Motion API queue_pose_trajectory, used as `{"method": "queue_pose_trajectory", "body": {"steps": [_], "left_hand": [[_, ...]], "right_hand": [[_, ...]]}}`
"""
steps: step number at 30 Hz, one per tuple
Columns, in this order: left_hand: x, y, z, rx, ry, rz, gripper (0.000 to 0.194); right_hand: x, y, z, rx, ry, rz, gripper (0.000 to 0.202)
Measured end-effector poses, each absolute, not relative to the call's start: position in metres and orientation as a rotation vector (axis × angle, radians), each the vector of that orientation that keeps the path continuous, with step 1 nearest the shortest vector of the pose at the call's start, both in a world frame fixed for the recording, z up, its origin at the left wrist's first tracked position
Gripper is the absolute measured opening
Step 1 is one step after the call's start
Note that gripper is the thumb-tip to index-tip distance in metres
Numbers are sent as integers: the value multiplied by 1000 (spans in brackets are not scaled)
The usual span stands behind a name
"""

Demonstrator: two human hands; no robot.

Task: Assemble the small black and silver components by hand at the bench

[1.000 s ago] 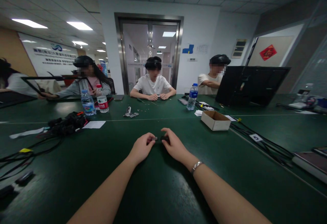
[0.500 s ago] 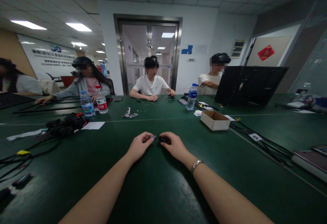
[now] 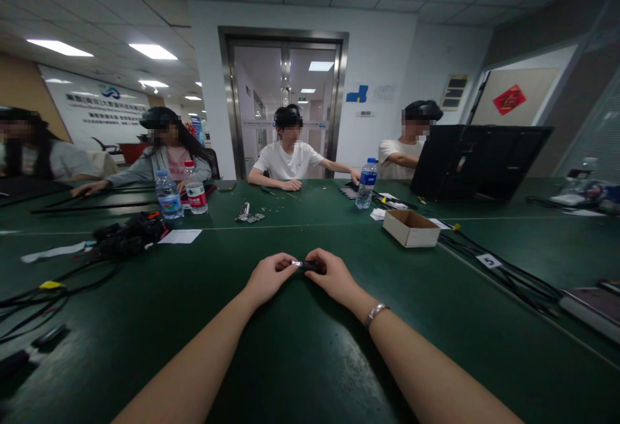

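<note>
Above the green table (image 3: 290, 333), my left hand (image 3: 268, 277) pinches a small silvery piece (image 3: 295, 263) between thumb and fingers. My right hand (image 3: 333, 277) is closed around a small black object (image 3: 310, 266), with a bracelet on that wrist. The silvery piece and the black object meet end to end between my fingertips. Much of each item is hidden by the fingers, and their exact kind is too small to tell.
An open cardboard box (image 3: 411, 237) stands to the right, near black cables (image 3: 513, 282). Bottles (image 3: 367, 185) and small grey parts (image 3: 249, 216) lie farther off. A black bundle (image 3: 130, 235) is at the left. Several people sit opposite, behind a monitor (image 3: 479, 159) at the right.
The silvery piece and the black object have come together, closing the gap between them. Across the table, a person's arm has stretched out towards the bottle on the right.
</note>
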State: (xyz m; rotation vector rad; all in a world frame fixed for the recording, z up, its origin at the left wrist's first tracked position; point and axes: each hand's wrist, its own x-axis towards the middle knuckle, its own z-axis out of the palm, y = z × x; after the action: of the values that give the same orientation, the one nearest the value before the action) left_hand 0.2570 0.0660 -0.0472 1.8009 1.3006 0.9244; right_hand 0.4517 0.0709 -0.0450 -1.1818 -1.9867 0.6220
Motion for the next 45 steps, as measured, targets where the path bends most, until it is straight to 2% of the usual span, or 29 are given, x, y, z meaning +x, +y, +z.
{"method": "queue_pose_trajectory", "body": {"steps": [25,36,45], "left_hand": [[256,65,-46,1844,1301,929,31],[255,70,-53,1771,1293,1040,30],[254,73,-53,1765,1192,1074,18]], "right_hand": [[452,75,-50,-1156,-2023,588,23],[452,76,-50,-1162,-2040,555,22],[452,75,-49,-1177,-2047,551,21]]}}
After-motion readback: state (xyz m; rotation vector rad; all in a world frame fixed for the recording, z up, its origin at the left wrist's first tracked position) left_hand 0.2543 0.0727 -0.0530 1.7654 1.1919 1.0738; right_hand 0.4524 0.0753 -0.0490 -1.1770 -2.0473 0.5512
